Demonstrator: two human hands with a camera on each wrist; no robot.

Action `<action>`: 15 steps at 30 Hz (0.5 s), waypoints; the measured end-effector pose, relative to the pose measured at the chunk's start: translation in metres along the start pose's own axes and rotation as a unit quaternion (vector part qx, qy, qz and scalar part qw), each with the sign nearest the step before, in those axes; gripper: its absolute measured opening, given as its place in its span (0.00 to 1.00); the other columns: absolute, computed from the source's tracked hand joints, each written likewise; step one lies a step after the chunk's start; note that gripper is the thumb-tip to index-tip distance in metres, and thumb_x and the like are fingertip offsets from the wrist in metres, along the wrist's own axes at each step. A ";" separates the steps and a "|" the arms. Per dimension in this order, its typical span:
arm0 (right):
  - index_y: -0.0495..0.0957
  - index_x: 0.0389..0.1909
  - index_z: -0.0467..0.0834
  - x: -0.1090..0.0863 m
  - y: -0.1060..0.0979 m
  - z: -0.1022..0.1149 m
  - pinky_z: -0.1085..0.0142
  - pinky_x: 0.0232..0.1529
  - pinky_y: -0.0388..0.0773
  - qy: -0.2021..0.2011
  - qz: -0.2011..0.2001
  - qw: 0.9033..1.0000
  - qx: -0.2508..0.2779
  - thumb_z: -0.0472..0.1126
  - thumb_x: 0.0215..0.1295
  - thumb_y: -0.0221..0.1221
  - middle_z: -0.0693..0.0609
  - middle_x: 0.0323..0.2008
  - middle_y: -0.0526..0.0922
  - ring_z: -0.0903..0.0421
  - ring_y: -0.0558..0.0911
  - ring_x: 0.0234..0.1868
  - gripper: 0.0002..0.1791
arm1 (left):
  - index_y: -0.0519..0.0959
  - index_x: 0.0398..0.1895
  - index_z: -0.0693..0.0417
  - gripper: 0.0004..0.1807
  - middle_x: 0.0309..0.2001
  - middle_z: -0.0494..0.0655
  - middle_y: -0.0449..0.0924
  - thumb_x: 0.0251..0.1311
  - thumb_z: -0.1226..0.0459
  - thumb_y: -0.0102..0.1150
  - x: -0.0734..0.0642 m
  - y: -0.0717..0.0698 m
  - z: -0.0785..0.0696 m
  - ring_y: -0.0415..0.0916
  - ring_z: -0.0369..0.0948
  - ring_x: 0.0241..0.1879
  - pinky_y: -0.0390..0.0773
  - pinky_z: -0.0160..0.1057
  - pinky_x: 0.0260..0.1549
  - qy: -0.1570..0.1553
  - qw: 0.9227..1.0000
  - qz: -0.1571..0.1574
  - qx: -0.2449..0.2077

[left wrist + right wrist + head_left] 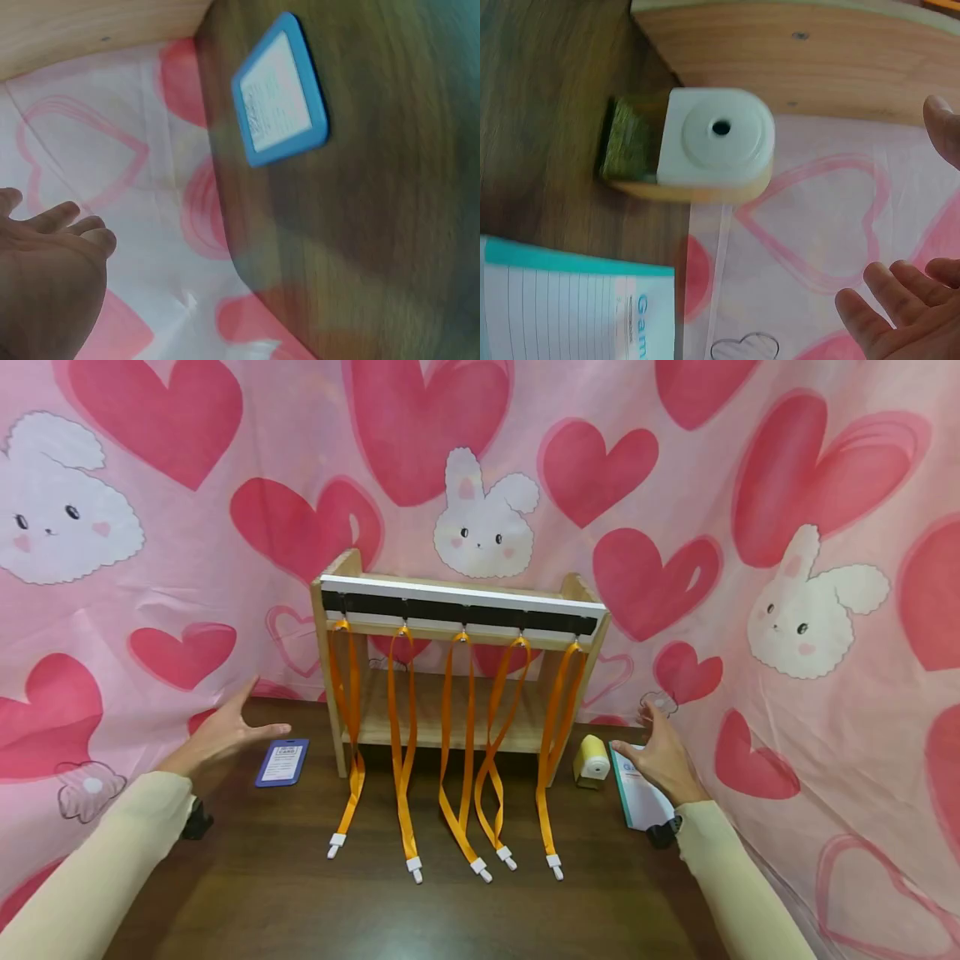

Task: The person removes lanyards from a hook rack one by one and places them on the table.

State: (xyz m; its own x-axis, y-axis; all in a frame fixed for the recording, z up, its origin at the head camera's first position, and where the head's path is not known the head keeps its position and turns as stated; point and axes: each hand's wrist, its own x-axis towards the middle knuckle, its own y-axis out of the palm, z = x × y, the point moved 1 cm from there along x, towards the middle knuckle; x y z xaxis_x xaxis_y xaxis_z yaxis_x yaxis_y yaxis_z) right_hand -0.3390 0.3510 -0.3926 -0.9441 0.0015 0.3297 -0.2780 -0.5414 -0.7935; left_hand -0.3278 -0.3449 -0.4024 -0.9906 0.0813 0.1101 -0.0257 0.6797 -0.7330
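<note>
My left hand hovers over the left side of the table, fingers spread, holding nothing. Nearest to it lies a blue-framed ID card holder with a white card inside; the left wrist view shows the card holder apart from the hand. On the other side, my right hand is held out with thumb and fingers apart, above a lined notepad with a teal top edge. Beside the notepad stands a yellow and white pencil sharpener, its round hole facing outward in the right wrist view.
Between the hands stands a wooden rack with a white and black front strip. Several orange lanyards with white clips hang from it, their ends lying on the brown table. Pink heart-and-bunny cloth surrounds the table's back and sides.
</note>
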 end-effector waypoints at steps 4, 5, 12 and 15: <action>0.49 0.79 0.39 -0.002 0.003 0.004 0.36 0.65 0.72 -0.013 -0.019 0.999 0.042 0.55 0.61 0.68 0.33 0.74 0.65 0.31 0.73 0.67 0.54 | 0.25 0.82 0.46 0.67 0.82 0.63 0.30 0.57 0.38 0.63 0.000 0.000 -0.007 0.42 0.70 0.77 0.49 0.78 0.68 0.000 1.000 -0.005 -0.012; 0.50 0.79 0.39 -0.002 0.003 0.005 0.37 0.65 0.73 -0.022 -0.027 0.998 0.053 0.53 0.61 0.69 0.33 0.73 0.66 0.31 0.73 0.67 0.53 | 0.25 0.82 0.48 0.66 0.82 0.64 0.30 0.58 0.38 0.63 0.001 0.001 -0.009 0.41 0.70 0.77 0.49 0.77 0.68 0.002 1.000 -0.006 -0.015; 0.56 0.76 0.36 -0.008 0.007 0.017 0.37 0.62 0.75 -0.075 -0.065 0.992 0.083 0.46 0.61 0.70 0.32 0.69 0.70 0.32 0.75 0.64 0.48 | 0.29 0.82 0.56 0.65 0.81 0.67 0.33 0.59 0.39 0.62 0.003 0.003 -0.020 0.41 0.70 0.77 0.51 0.76 0.68 0.004 1.000 -0.001 -0.019; 0.55 0.77 0.38 -0.007 0.006 0.025 0.38 0.61 0.76 -0.067 -0.051 0.991 0.099 0.49 0.63 0.69 0.34 0.71 0.70 0.32 0.76 0.64 0.48 | 0.32 0.82 0.59 0.63 0.81 0.69 0.38 0.60 0.41 0.62 0.004 0.004 -0.025 0.42 0.70 0.77 0.50 0.76 0.69 0.007 0.999 -0.010 -0.031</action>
State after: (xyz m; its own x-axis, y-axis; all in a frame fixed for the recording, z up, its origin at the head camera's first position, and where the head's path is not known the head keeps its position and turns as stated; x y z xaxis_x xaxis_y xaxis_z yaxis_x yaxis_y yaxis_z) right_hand -0.3295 0.3263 -0.3867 -0.8770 -0.0405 0.4788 -0.3174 -0.6992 -0.6406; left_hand -0.3284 -0.3241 -0.3880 -0.9880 0.0780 0.1336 -0.0357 0.7252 -0.6876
